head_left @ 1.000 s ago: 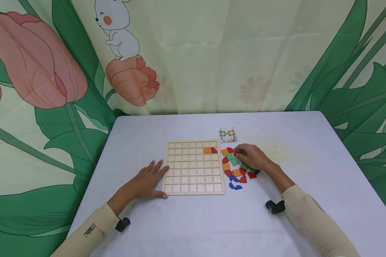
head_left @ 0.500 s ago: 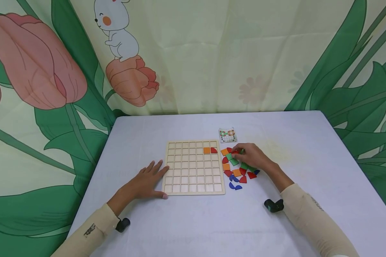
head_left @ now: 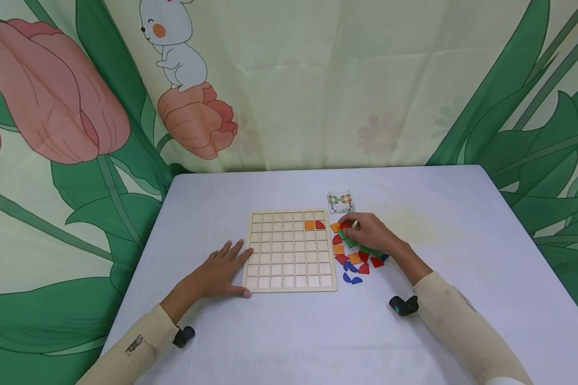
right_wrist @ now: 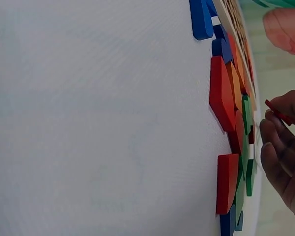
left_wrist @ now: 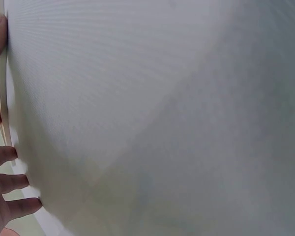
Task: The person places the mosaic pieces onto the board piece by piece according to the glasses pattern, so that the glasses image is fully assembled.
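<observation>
A square wooden grid board [head_left: 289, 251] lies on the table, with an orange square [head_left: 310, 225] and a red quarter-round piece [head_left: 320, 225] side by side in its upper right cells. My left hand [head_left: 223, 270] spreads its fingers along the board's left edge; in the left wrist view its thumb and fingertips [left_wrist: 20, 182] are at that edge. Beyond the board's right side, my right hand [head_left: 375, 233] is over the loose pieces. Its thumb and finger pinch a small red piece [right_wrist: 280, 113], seen nearly edge-on in the right wrist view and lifted above the pile.
Several loose pieces lie right of the board: orange squares [head_left: 339, 249], green pieces [head_left: 350, 243], red ones [head_left: 364, 269] and blue half-rounds [head_left: 357, 280]. A small pattern card [head_left: 341, 202] lies behind them. A white cloth covers the table [head_left: 289, 337].
My right hand has moved left over the pile toward the board, carrying the pinched red piece. The left hand has stayed at the board's edge.
</observation>
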